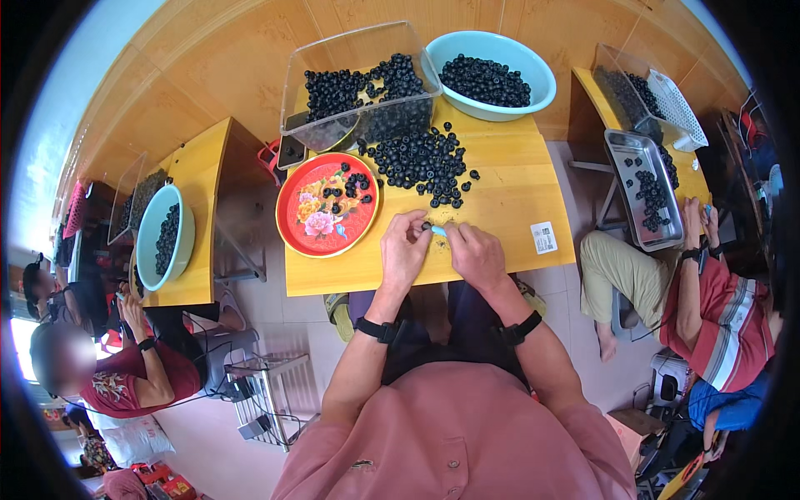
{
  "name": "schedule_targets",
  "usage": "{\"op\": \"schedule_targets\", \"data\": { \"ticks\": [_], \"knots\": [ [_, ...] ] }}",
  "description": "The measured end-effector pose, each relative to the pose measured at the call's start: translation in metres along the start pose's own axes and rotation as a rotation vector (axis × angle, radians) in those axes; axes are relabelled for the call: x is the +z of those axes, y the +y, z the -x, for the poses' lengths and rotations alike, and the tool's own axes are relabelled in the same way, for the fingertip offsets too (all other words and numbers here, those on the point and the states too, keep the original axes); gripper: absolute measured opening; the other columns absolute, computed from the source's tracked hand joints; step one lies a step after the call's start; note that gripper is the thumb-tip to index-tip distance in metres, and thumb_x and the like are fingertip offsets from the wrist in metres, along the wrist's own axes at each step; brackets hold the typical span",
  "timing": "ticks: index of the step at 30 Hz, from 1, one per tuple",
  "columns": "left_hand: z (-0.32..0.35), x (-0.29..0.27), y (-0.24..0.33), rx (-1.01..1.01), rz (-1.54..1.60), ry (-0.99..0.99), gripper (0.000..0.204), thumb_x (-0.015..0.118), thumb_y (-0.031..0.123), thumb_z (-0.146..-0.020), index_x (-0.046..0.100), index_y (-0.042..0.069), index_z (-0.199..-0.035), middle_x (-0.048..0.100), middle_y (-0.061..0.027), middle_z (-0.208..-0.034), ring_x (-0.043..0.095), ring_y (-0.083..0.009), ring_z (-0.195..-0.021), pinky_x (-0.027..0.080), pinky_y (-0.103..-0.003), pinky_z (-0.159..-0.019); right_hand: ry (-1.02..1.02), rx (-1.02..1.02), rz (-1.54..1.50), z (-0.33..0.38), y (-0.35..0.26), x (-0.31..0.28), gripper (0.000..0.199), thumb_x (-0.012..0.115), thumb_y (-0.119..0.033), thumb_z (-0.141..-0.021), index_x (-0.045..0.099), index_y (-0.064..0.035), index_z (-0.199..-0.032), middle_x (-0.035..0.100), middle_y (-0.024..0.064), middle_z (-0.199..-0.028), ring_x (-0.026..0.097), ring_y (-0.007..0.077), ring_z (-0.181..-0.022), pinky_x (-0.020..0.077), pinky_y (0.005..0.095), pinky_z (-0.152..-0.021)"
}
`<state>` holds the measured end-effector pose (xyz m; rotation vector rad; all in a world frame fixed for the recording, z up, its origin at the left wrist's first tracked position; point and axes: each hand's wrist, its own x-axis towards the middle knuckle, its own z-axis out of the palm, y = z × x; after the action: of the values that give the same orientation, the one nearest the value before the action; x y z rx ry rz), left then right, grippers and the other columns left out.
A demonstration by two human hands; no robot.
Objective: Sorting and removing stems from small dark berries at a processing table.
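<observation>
Head view: my left hand [404, 250] pinches one dark berry [426, 226]; my right hand [475, 252] grips a small blue tool [438, 231]. Few berries fill the red tray [293, 227]; the berry pile [417, 162] remains.

A red tray [293, 223] with a flower pattern, black berries [421, 162], a teal bowl [543, 83].

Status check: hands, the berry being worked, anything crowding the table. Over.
Left hand pinching one dark berry. Right hand holding a small light-blue tool to it. Loose berry pile just beyond, red tray at left, not blocking.
</observation>
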<state>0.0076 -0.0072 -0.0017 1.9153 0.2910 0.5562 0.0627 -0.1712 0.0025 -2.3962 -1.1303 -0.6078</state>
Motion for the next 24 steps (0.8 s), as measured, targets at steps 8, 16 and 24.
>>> {"op": "schedule_targets", "data": {
  "ticks": [8, 16, 24],
  "knots": [
    [0.0, 0.001, 0.002, -0.04, 0.028, -0.01, 0.033, 0.078, -0.006, -0.084, 0.07, 0.001, -0.115, 0.07, -0.0072, -0.093, 0.068, -0.0133, -0.077, 0.056, -0.027, -0.072, -0.004, 0.012, -0.008, 0.001, 0.001, 0.001, 0.019, 0.065, -0.011, -0.089, 0.069, -0.0047, -0.106, 0.058, 0.0072, -0.076, 0.066, 0.0236, -0.068, 0.0554, 0.0377, -0.057],
    [-0.001, 0.002, -0.004, -0.158, 0.158, -0.017, 0.03, 0.079, -0.006, -0.086, 0.067, 0.0, -0.112, 0.071, -0.0058, -0.092, 0.068, -0.01, -0.08, 0.056, -0.026, -0.073, -0.028, 0.04, -0.02, -0.001, 0.0, -0.001, 0.02, 0.064, -0.009, -0.088, 0.068, -0.0041, -0.107, 0.06, 0.0083, -0.078, 0.067, 0.025, -0.069, 0.0564, 0.039, -0.059],
    [0.001, 0.002, -0.01, -0.177, 0.319, 0.077, 0.03, 0.079, -0.004, -0.088, 0.066, -0.003, -0.115, 0.072, -0.0069, -0.094, 0.069, -0.0098, -0.081, 0.056, -0.024, -0.073, -0.034, 0.135, 0.012, -0.001, 0.002, 0.002, 0.023, 0.063, -0.009, -0.088, 0.068, -0.0044, -0.11, 0.063, 0.0101, -0.082, 0.071, 0.0273, -0.075, 0.0584, 0.0405, -0.062]
  ]
}}
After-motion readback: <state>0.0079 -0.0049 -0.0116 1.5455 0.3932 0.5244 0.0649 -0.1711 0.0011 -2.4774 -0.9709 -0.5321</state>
